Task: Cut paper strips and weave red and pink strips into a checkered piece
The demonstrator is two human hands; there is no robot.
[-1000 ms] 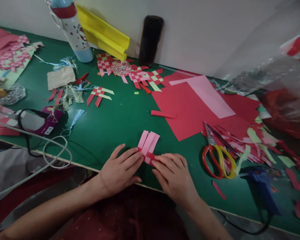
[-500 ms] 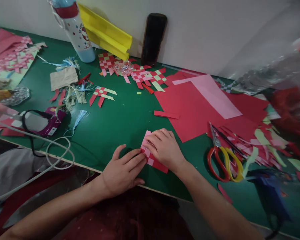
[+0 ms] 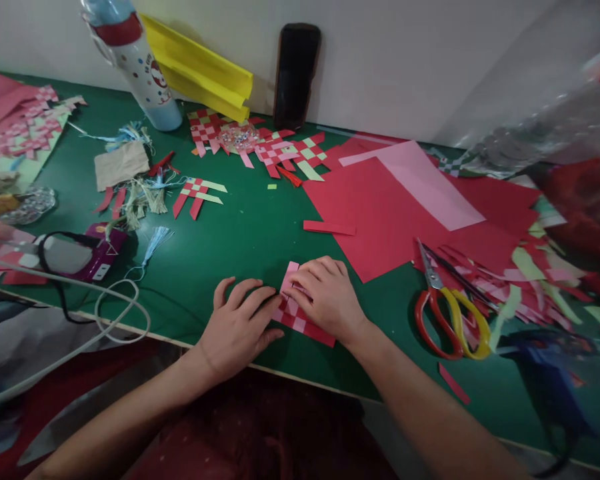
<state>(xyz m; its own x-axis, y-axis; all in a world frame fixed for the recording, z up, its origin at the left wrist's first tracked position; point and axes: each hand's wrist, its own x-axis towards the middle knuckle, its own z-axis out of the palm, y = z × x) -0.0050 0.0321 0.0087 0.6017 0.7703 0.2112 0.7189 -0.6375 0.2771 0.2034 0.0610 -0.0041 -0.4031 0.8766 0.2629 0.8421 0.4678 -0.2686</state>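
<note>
A small woven piece of red and pink paper strips point(image 3: 300, 320) lies on the green table point(image 3: 245, 233) near its front edge. My left hand point(image 3: 237, 327) lies flat beside it on the left, fingers stretched out and its fingertips pressing the weave's left edge. My right hand point(image 3: 325, 297) rests on top of the weave, fingers curled down on the upper pink strips and covering most of them. Neither hand lifts the piece.
Red-and-yellow scissors point(image 3: 450, 313) lie to the right by a heap of paper strips point(image 3: 530, 273). Red and pink sheets point(image 3: 395, 200) lie behind. Finished weaves point(image 3: 275, 150), a bottle point(image 3: 140, 67), yellow paper point(image 3: 200, 67), a phone point(image 3: 295, 73) stand far back. A cable point(image 3: 105, 313) hangs left.
My right hand has moved from the weave's near right corner up onto its top, covering the pink strips. The left hand slid slightly left and stays on the weave's edge.
</note>
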